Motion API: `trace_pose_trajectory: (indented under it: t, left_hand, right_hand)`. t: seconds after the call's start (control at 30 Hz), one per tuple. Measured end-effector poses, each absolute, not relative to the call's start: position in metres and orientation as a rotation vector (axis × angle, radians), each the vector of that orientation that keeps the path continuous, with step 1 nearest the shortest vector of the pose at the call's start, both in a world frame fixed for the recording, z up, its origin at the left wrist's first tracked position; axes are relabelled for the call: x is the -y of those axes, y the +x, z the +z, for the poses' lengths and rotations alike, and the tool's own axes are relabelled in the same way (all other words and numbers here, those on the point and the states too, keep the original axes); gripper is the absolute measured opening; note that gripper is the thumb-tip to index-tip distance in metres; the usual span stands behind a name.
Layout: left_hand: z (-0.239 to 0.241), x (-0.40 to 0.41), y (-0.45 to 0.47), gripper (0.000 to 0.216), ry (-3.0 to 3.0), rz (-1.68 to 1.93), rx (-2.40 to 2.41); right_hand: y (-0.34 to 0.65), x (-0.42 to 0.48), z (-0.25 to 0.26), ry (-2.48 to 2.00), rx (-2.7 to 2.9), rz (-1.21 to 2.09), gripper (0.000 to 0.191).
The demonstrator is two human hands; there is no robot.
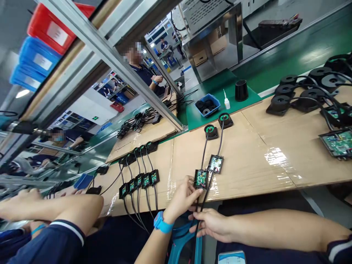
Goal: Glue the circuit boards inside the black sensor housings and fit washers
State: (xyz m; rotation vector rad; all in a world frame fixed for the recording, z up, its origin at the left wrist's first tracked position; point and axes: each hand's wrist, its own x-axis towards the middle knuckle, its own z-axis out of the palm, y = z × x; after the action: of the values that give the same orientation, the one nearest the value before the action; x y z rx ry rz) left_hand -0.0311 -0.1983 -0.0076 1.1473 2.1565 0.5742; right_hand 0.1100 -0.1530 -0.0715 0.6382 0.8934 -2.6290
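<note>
My left hand [183, 196], with a blue strap at the wrist, pinches the lower edge of a black housing with a green circuit board [201, 179]. Below it, my right hand [213, 223] has its fingers about a black cable [197, 222] that hangs past the table's front edge. A second housed circuit board [216, 164] lies beside the first, slightly farther back. Cables run from both boards up to two round black parts with green inner rings, one on the left [210, 132] and one on the right [225, 120].
To the left, several similar boards [139, 180] lie in a row, cables hanging off the cardboard-covered table [247, 146]. A co-worker's arm [74, 209] reaches in there. Round black parts [286, 91] cluster right. Behind stand a blue bin [207, 114], small bottle [227, 102] and black cup [241, 90].
</note>
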Motion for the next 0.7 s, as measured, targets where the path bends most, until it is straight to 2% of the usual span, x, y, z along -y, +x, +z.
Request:
trace_pose_trajectory:
  t: [0.13, 0.23, 0.33, 0.4, 0.53, 0.7]
  left_hand:
    - [-0.015, 0.180, -0.039, 0.048, 1.229, 0.645, -2.085]
    - [-0.012, 0.142, -0.074, 0.053, 1.397, 0.739, -2.160]
    - [-0.010, 0.078, -0.106, 0.089, 1.633, 0.796, -2.151]
    - [-0.012, 0.032, -0.116, 0.100, 1.764, 0.783, -2.078]
    - [-0.019, -0.037, -0.119, 0.085, 1.873, 0.716, -1.976]
    - [-0.023, -0.070, -0.121, 0.080, 1.840, 0.707, -1.914]
  right_hand:
    - [0.140, 0.137, -0.061, 0.556, -1.165, -2.684, 0.034]
    - [0.172, 0.120, -0.055, 0.461, -1.314, -2.752, 0.042]
    - [0.204, 0.103, -0.053, 0.419, -1.362, -2.809, 0.057]
    - [0.225, 0.091, -0.050, 0.480, -1.435, -2.851, 0.060]
    - [0.268, 0.052, -0.036, 0.840, -1.744, -2.826, 0.060]
    - [0.318, -0.030, -0.011, 1.368, -2.225, -2.482, 0.067]
